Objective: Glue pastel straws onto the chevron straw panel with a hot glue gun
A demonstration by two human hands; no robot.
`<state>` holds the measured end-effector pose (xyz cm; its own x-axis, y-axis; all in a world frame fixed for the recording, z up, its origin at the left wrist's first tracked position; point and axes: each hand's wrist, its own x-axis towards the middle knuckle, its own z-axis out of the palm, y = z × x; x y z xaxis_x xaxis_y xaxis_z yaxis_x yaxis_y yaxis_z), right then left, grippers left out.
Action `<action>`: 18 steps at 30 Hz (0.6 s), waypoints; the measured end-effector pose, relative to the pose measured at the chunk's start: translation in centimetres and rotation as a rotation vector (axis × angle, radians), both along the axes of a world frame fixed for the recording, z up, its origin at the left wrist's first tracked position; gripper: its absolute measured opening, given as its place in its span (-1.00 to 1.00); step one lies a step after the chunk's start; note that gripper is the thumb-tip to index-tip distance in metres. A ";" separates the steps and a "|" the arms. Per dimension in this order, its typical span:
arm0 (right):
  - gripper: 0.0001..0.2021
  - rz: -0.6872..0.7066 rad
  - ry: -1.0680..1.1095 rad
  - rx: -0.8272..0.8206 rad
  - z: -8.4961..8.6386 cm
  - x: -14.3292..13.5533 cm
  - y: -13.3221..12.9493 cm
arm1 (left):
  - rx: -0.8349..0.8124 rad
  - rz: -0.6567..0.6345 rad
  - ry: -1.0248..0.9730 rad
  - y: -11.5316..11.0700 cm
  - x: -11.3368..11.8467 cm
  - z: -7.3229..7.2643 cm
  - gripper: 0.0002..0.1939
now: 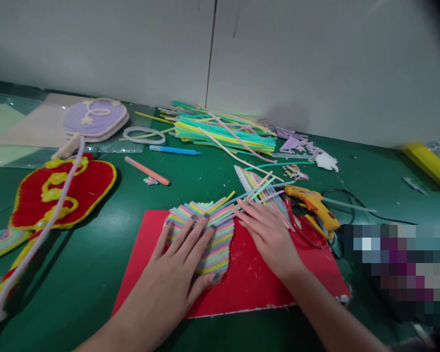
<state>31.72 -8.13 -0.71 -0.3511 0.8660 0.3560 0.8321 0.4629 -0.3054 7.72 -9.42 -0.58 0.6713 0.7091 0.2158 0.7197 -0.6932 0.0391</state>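
My left hand lies with fingers spread over a panel of pastel striped pipe cleaners, pressing it onto a red board. The panel's upper edge has loose strip ends sticking out. My right hand is at the panel's upper right, its fingers close together on several loose pipe cleaners that cross there; its thumb is hidden. Behind that hand lies another striped piece with a pointed end. Red-handled scissors rest on the board's right side.
A yellow glue gun with a black cord lies right. A pipe cleaner bundle and purple scraps are by the wall. Left are a red fan-shaped craft, a purple one, a blue pen and an orange marker.
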 end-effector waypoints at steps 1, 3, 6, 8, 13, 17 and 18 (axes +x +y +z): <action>-0.62 -0.013 0.047 0.025 0.0 0.0 0.1 | -0.006 0.000 0.001 0.0 0.0 0.0 -0.42; -0.69 -0.046 0.132 0.056 0.1 0.0 0.3 | -0.020 0.002 0.007 0.0 0.0 0.0 -0.42; -0.79 -0.076 0.189 0.052 1.1 -0.1 1.1 | -0.040 0.011 0.018 -0.1 0.0 0.1 -0.42; -0.84 -0.066 0.176 0.020 1.8 -0.1 1.8 | -0.051 0.013 0.016 -0.1 0.0 0.1 -0.42; -0.89 0.013 0.168 -0.104 2.1 -0.1 3.4 | -0.091 0.013 -0.005 0.1 0.0 0.2 -0.41; -0.89 -0.013 0.237 -0.149 1.4 0.0 3.6 | -0.104 0.010 0.004 0.1 0.1 0.3 -0.41; -0.89 -0.022 0.248 -0.158 1.4 0.1 3.5 | -0.103 0.010 0.008 0.0 0.1 0.3 -0.41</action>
